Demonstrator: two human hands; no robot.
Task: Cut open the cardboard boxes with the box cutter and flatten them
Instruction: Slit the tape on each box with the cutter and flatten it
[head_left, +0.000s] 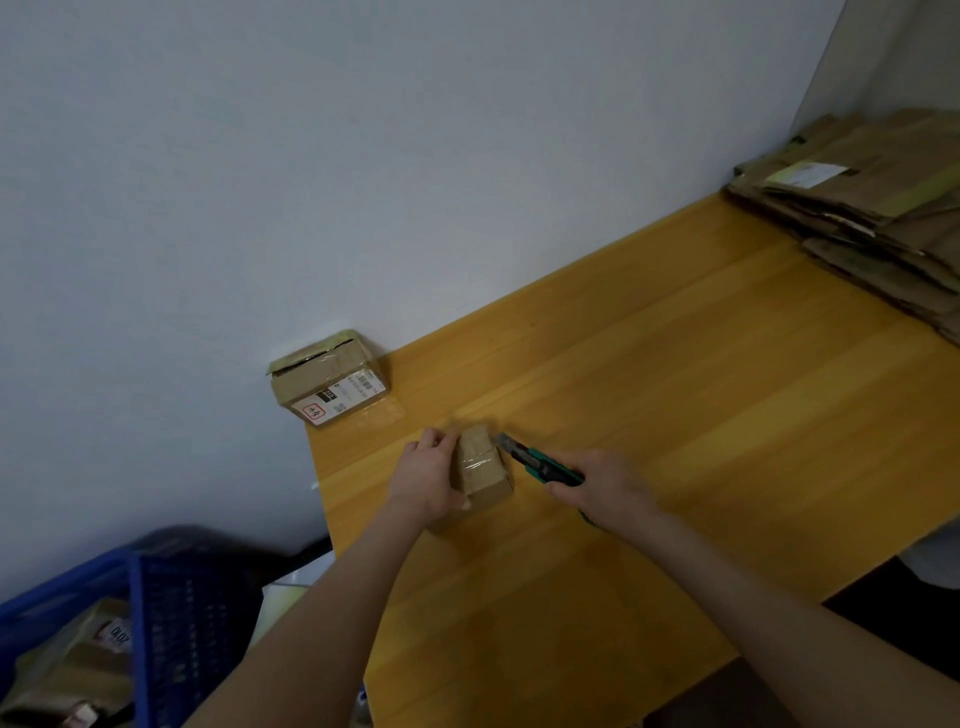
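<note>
Left hand (427, 480) fingers curl around the small box (482, 467); right hand (597, 483) fingers grip the box cutter (540, 462) beside it.

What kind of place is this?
Likely a home or small-office parcel corner: a wooden table against a plain wall, a stack of flattened cardboard, a blue crate of parcels, a taped box waiting.

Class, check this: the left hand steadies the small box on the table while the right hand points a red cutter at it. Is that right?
No: the cutter is green, not red, as the head view shows. The left hand steadies the small box on the table, and the right hand points the cutter at it.
</note>
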